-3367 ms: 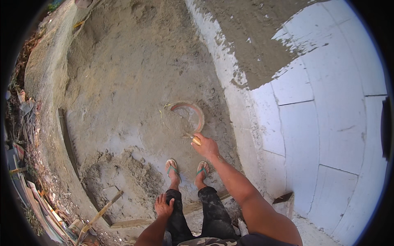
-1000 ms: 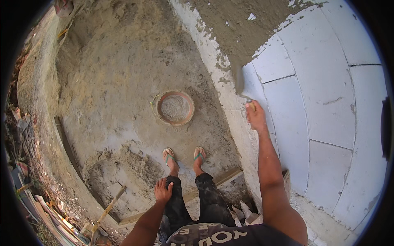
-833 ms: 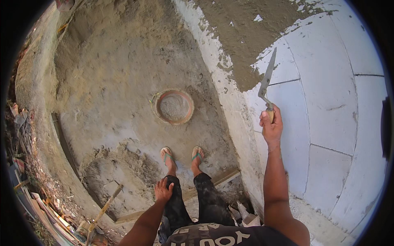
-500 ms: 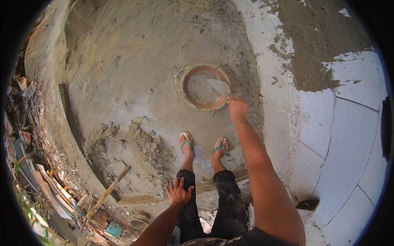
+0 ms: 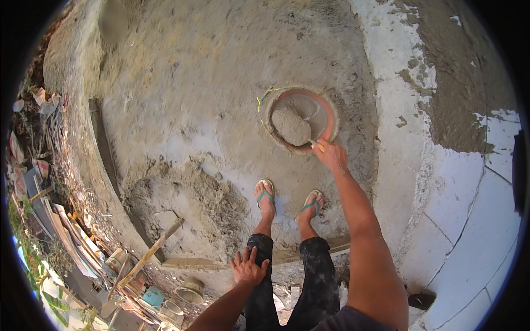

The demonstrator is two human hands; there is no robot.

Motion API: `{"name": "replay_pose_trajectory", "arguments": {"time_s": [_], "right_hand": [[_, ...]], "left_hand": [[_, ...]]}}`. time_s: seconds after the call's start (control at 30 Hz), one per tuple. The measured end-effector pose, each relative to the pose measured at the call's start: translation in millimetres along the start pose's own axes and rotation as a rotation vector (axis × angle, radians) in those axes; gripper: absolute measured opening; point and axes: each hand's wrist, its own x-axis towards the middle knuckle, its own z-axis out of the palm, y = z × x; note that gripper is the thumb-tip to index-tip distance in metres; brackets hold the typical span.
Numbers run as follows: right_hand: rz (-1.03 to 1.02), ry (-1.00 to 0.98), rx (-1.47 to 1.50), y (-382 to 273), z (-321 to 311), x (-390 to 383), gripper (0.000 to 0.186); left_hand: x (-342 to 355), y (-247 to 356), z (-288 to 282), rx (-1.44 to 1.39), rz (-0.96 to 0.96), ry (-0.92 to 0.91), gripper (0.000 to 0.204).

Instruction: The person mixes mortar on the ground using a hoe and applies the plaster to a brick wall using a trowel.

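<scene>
My right hand (image 5: 332, 156) is closed around the wooden handle of a trowel (image 5: 317, 145) at the near rim of a round orange tub (image 5: 331, 122). A heap of wet mortar (image 5: 291, 126) covers the trowel's blade, which is hidden under it. More watery grey mix lies in the bottom of the tub, and its rim is crusted with cement. A yellow-green string (image 5: 259, 100) hangs at the tub's left rim. With fingers spread, my left hand (image 5: 248, 268) rests against my left knee and holds nothing.
A pile of wet mortar (image 5: 212, 204) lies left of my feet, beside a wooden-handled tool (image 5: 152, 251). Low edging (image 5: 105, 146) borders the mortar bed on the left, with buckets (image 5: 190, 291) and scrap beyond. White wall blocks (image 5: 464, 193) stand at the right.
The trowel's blade was bare over the tub; now it carries a heap of mortar. The view has shifted, so the surroundings sit further right. My left hand stays at the knee.
</scene>
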Motion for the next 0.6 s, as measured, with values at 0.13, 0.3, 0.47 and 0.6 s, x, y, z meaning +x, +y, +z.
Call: {"name": "replay_pose_trajectory", "arguments": {"time_s": [0.13,0.3,0.47,0.6], "right_hand": [[-0.019,0.171,0.144,31,-5,-13,0.042],[0.013,0.146,0.314,-7,-51,-74,0.046],[-0.152,0.033,0.521,-56,-202,-185,0.053],[0.053,-0.236,1.007,-16,-338,-273,0.047]], "left_hand": [[9,16,-8,0.033,0.037,0.038,0.08],[-1,2,-4,0.028,0.076,0.109,0.08],[-11,-43,5,-0.284,0.166,0.382,0.069],[-20,-42,3,-0.349,0.245,0.529,0.059]]}}
